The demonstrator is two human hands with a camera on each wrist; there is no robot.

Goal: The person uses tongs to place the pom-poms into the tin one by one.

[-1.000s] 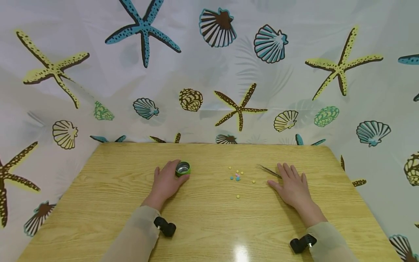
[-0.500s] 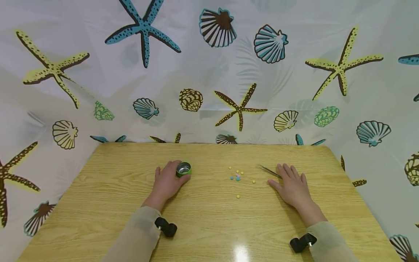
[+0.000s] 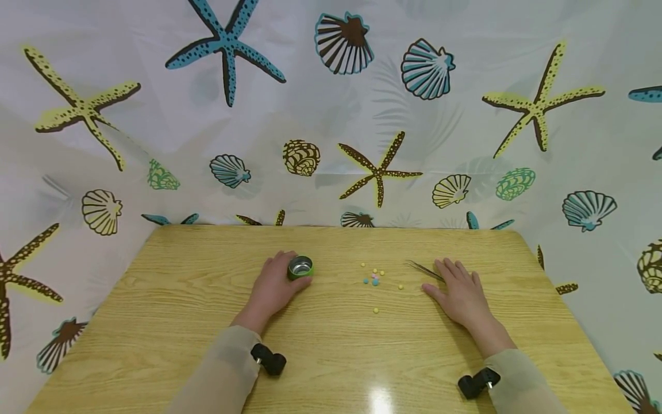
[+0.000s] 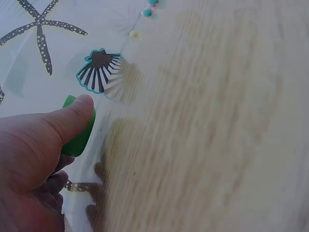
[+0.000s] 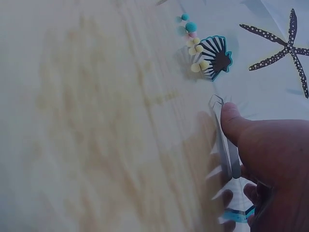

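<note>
A small green cup (image 3: 301, 267) with a shiny metal inside stands at the left of the wooden table. My left hand (image 3: 273, 290) holds it from the left, fingers behind and thumb along the near side. The left wrist view shows the thumb pressed on its green wall (image 4: 79, 141). On the right, my right hand (image 3: 462, 292) lies palm down with straight, slightly spread fingers. A pair of metal tweezers (image 3: 425, 270) lies beside it, the bent tips pointing left and the rear end hidden at the fingers. In the right wrist view the tweezers (image 5: 227, 152) lie past the thumb.
Several small balls lie scattered between the hands: blue (image 3: 375, 282), pink (image 3: 374, 276) and yellow ones, with one yellow ball (image 3: 376, 310) nearer me. A patterned cloth (image 3: 331, 195) rises behind the wooden table (image 3: 331, 356) and along both sides.
My left hand has slid the green cup a little to the right, toward the balls. My right hand and the tweezers have stayed almost still.
</note>
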